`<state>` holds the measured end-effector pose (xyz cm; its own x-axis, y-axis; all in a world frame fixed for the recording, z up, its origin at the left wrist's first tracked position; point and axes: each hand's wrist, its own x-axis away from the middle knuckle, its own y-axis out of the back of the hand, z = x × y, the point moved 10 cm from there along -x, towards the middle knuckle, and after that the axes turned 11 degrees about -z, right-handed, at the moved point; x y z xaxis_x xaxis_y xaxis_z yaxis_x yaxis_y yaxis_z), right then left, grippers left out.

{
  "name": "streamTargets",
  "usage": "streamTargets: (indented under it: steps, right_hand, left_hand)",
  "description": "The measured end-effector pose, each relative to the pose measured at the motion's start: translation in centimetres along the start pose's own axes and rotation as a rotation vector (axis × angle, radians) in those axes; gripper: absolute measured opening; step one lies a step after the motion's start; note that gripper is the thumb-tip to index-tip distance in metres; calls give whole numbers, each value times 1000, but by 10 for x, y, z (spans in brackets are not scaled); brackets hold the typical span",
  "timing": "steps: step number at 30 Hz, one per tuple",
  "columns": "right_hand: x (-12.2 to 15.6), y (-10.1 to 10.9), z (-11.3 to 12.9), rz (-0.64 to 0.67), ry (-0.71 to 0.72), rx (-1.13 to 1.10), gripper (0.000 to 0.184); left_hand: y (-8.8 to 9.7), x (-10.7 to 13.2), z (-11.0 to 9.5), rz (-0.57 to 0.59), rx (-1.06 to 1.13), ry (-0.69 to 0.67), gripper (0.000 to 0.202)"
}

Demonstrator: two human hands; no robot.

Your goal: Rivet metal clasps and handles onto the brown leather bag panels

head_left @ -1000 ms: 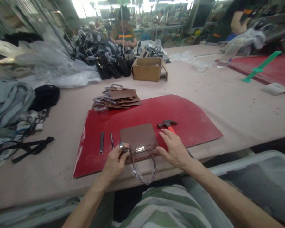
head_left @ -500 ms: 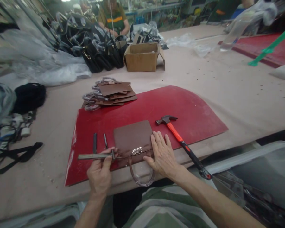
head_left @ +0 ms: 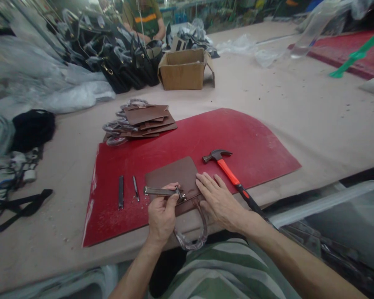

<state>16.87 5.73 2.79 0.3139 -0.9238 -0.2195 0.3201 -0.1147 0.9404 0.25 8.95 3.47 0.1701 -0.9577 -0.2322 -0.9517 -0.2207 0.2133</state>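
A brown bag panel [head_left: 171, 169] lies on a red mat, its plastic-wrapped handle [head_left: 191, 245] hanging toward me past the table edge. My left hand [head_left: 162, 211] pinches a flat, metal-looking bar tool [head_left: 158, 191] with a crosspiece at one end. That end is over the panel's near part, where the metal clasp is mostly hidden. My right hand [head_left: 218, 199] lies flat with fingers stretched over the panel's right edge. Right of it rests a claw hammer [head_left: 229, 170] with an orange and black handle. Left of the panel lie a dark bar [head_left: 121, 192] and a thin metal punch-like rod [head_left: 135, 189].
A stack of brown panels [head_left: 149, 116] with wrapped handles sits on the far left of the red mat [head_left: 243, 137]. Behind stand a cardboard box [head_left: 182, 74] and several black bags [head_left: 121, 74]. A person [head_left: 146, 23] sits beyond. Black straps [head_left: 28, 209] lie at left.
My left hand has moved right with the bar tool, from the panel's left edge to over the clasp. My right hand stays on the panel's right edge. The view has shifted slightly.
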Motion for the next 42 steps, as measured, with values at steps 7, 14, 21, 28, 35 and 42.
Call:
streamTargets:
  steps: [7,14,21,28,35,42]
  right_hand:
    - [0,3,-12,-74,1,-39,53]
    - [8,-3,4,-136,-31,-26,59]
    - [7,0,1,-164,-109,-81,87]
    - [6,1,0,-188,-139,-81,94]
    - [6,3,-2,-220,-140,-119,94]
    - [6,3,-2,-221,-156,-142,91]
  left_hand:
    - [3,-5,-4,51,-56,-87,14]
    - [11,-8,0,75,-88,-103,15]
    - [9,-6,-7,69,-92,-80,15]
    - [-9,-1,-24,97,-39,-113,12]
    - [-17,2,-25,98,-107,-183,12]
    - [-22,2,-32,132,-178,-284,12]
